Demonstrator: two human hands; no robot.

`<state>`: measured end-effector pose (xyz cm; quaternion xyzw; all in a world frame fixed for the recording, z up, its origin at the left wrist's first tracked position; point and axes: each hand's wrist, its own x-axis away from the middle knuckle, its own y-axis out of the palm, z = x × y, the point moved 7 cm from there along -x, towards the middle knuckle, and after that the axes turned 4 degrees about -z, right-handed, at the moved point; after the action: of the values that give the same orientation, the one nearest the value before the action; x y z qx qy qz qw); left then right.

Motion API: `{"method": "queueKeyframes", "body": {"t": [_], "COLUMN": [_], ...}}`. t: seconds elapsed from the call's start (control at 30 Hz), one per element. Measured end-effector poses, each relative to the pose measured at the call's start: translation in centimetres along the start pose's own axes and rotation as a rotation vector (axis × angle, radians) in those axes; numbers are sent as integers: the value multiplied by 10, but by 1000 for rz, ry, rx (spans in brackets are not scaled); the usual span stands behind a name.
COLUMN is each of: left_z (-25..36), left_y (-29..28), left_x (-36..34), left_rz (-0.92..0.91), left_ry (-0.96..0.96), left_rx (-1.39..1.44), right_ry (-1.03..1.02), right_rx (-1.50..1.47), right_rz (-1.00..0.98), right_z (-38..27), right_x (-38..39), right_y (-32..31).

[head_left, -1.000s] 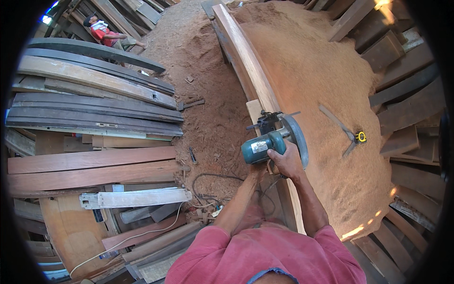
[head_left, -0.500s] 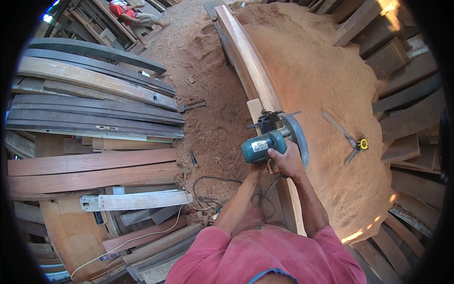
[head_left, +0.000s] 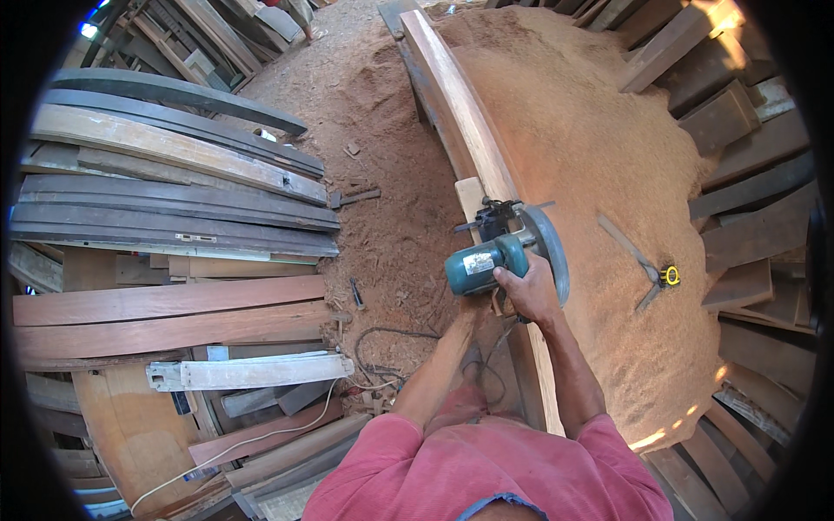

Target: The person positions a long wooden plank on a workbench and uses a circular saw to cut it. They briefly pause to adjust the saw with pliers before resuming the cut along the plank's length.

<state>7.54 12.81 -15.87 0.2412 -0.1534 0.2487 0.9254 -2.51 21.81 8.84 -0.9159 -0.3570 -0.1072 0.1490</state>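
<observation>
A circular saw with a green motor housing (head_left: 473,271) and a grey blade guard (head_left: 547,247) rests on a long wooden beam (head_left: 459,104). My right hand (head_left: 532,288) is closed around the saw's rear handle, its thumb lying along the top. My left hand (head_left: 474,306) reaches in under the motor; the housing hides its fingers, so its grip cannot be made out. A short pale wood piece (head_left: 469,198) lies along the left side of the beam, running under the front of the saw.
Right of the beam, a sawdust heap (head_left: 599,156) bears a yellow tape measure (head_left: 669,276) and a try square (head_left: 638,252). Stacked boards (head_left: 174,300) fill the left; more planks (head_left: 751,226) line the right. A dark cord (head_left: 373,333) loops on the ground near my left forearm.
The view has shifted slightly, and the person at the far upper left has slipped mostly out of it. Both hands and the saw keep nearly the same place on the beam.
</observation>
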Motion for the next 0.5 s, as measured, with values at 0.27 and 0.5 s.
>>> {"method": "queueKeyframes", "body": {"t": [0.27, 0.5], "left_z": [20, 38], "left_y": [-1, -3], "left_x": [-15, -30], "left_rz": [-5, 21], "left_ry": [-15, -40], "left_rx": [35, -67], "right_ry": [-53, -40], "right_rx": [10, 31], "right_rz": [12, 9], "right_z": [1, -10], "right_x": [-23, -39], "right_y": [3, 4]}}
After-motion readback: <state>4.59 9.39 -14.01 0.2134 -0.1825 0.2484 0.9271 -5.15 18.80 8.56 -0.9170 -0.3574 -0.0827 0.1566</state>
